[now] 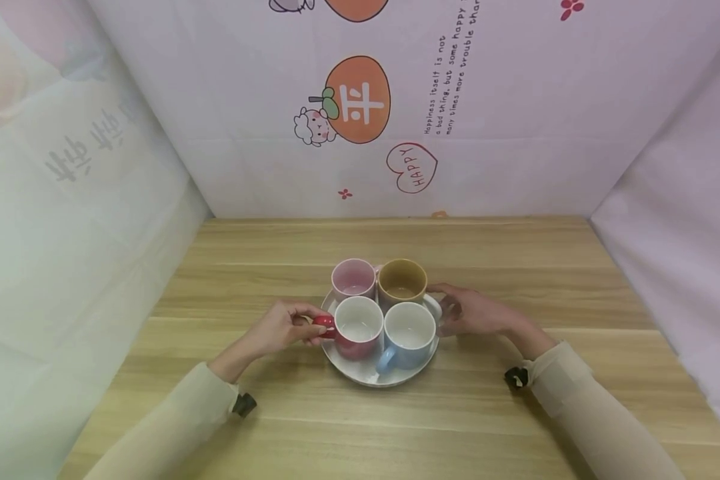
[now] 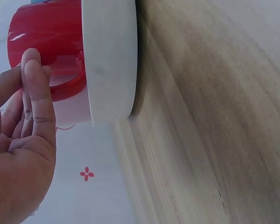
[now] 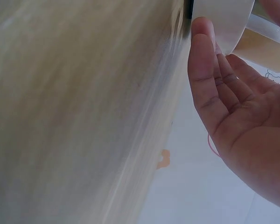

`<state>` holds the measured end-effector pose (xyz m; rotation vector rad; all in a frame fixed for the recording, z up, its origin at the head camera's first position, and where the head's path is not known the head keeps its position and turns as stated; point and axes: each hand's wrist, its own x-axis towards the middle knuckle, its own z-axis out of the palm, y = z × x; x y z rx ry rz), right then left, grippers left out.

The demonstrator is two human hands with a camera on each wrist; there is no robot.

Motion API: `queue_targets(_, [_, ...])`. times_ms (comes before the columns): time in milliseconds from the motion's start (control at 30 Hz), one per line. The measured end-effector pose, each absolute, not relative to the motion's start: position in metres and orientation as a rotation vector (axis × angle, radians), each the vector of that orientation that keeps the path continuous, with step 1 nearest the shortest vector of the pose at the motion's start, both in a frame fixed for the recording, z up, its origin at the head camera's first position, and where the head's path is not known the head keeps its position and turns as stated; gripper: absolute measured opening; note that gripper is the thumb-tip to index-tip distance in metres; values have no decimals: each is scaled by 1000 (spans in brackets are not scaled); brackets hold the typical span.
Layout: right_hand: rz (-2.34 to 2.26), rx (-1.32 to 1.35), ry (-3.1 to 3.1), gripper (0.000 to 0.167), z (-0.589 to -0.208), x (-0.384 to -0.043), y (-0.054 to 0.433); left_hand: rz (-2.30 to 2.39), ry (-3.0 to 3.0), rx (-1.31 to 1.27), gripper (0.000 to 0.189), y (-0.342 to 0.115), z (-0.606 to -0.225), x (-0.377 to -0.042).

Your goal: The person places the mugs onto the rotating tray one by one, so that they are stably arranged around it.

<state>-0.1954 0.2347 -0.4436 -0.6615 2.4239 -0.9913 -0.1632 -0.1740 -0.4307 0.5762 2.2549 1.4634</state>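
Observation:
A round white plate [image 1: 369, 379] carries a red mug [image 1: 358, 348], a light blue mug [image 1: 413, 357], a pink mug [image 1: 354, 279] and a mustard-yellow mug [image 1: 403, 279], packed close together. My left hand [image 1: 281, 327] pinches the red mug's handle between thumb and fingers, beside the plate's left rim. In the left wrist view, the red handle [image 2: 70, 90] shows by those fingertips. At the plate's right side, my right hand [image 1: 474, 311] is beside the yellow mug's white handle [image 1: 433, 307]. Its nearly straight fingers [image 3: 204, 58] reach the plate's edge in the right wrist view.
The wood-grain table [image 1: 264, 427] extends on every side of the plate. Behind it stands a printed white cloth wall [image 1: 504, 133], with more white cloth at left and right. Each sleeve has a small black piece [image 1: 244, 405] near its cuff.

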Motion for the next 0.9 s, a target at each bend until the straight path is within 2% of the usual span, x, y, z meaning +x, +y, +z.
queue_targets(900, [-1002, -664, 2418, 86, -444, -195, 234, 1472, 2170, 606, 26, -176, -435, -175])
